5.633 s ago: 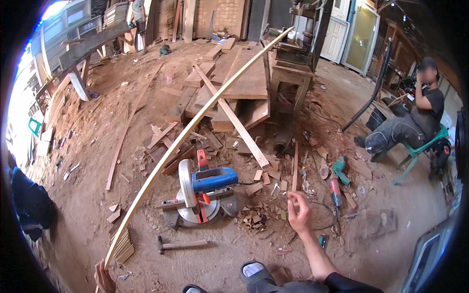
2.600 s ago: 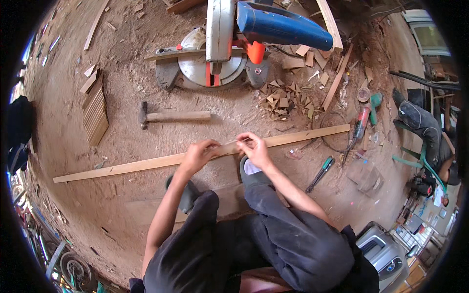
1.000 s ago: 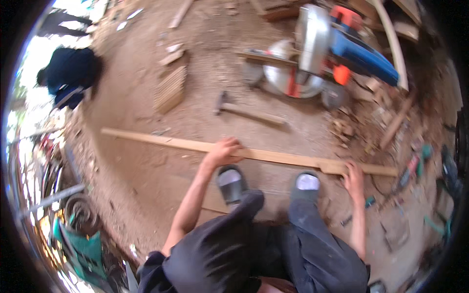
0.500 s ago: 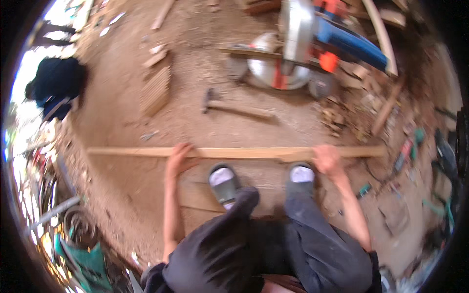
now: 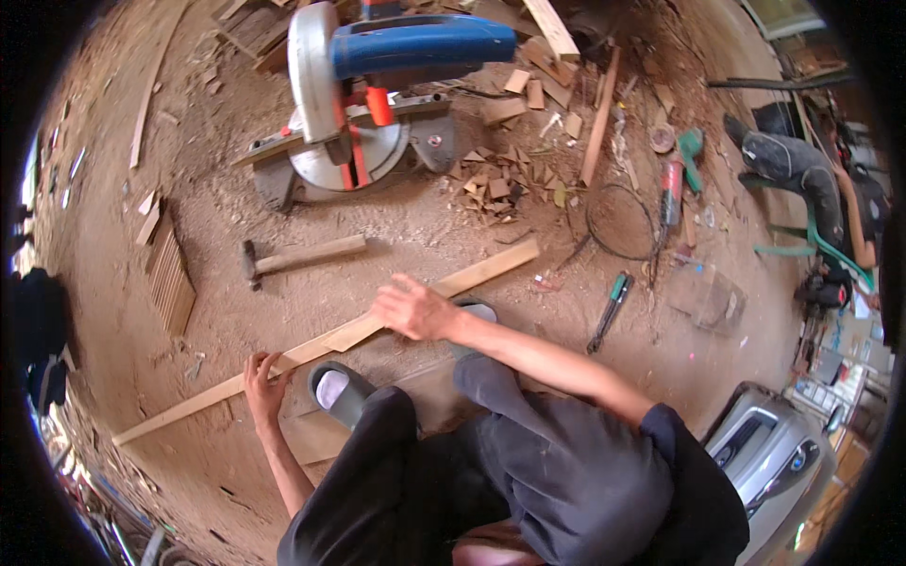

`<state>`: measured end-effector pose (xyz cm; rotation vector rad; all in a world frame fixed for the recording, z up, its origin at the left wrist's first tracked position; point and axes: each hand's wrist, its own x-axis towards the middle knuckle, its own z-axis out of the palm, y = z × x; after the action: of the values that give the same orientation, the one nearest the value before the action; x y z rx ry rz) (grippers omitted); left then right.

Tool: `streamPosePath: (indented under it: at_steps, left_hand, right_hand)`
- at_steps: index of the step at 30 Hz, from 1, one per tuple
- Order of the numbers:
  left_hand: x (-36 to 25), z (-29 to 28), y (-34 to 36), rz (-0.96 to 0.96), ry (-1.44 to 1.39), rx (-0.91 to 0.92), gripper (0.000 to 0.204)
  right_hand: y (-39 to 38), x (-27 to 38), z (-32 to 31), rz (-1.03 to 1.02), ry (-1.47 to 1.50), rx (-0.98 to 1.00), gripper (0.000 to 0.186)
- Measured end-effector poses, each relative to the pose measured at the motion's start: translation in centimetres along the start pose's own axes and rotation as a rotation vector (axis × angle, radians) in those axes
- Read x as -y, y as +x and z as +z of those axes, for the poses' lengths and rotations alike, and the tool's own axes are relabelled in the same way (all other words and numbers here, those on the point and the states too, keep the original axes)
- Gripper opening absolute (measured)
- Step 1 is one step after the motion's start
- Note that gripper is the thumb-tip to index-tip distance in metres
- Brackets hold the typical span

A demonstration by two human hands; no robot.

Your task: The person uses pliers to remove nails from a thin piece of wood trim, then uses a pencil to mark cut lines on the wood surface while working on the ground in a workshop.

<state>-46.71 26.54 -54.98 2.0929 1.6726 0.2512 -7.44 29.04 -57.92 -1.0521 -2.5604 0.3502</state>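
A long, pale wooden strip (image 5: 217,392) lies slantwise across the ground before my feet, its right end farther away. Near its middle a slanted cut end shows, where a second piece of wood (image 5: 356,333) seems to lie along it. My left hand (image 5: 265,385) has its fingers and thumb curled about the strip, left of my left slipper. Over the strip's middle, my right hand (image 5: 413,308) grips it from above with bent fingers; its palm side is hidden. Just beyond the strip lies a hammer (image 5: 311,255) with a wooden handle.
A mitre saw (image 5: 349,156) with a blue handle stands at the far side. Right of it are small wood offcuts (image 5: 500,184), a red angle grinder (image 5: 672,193) and a green-handled tool (image 5: 612,307). A ribbed board (image 5: 170,274) lies left. Another person (image 5: 802,165) sits far right.
The view has swung right, and the saw and hammer now appear farther left. My right hand has come closer to my left along the strip, which now appears slanted.
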Motion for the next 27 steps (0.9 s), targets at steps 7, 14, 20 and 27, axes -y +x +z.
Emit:
streamPosePath:
  at_steps: [7, 14, 20, 27]
  left_hand:
    - [3.7, -2.6, 0.3, -0.079, 0.114, -0.068, 0.046]
    - [0.9, -4.6, 4.1, -0.232, -0.038, -0.052, 0.047]
    - [-11.7, 4.4, 10.3, 0.162, -0.343, 0.091, 0.045]
    - [-21.3, 12.2, 13.3, 0.383, -0.281, 0.151, 0.073]
  right_hand:
    - [-10.5, -8.8, -5.9, 0.379, -0.031, -0.086, 0.038]
    - [-12.2, -9.7, -8.5, 0.6, 0.048, -0.134, 0.045]
    - [-10.4, -8.9, -5.1, 0.768, 0.301, -0.191, 0.051]
    - [-9.9, -9.1, -5.4, 0.905, 0.391, -0.4, 0.059]
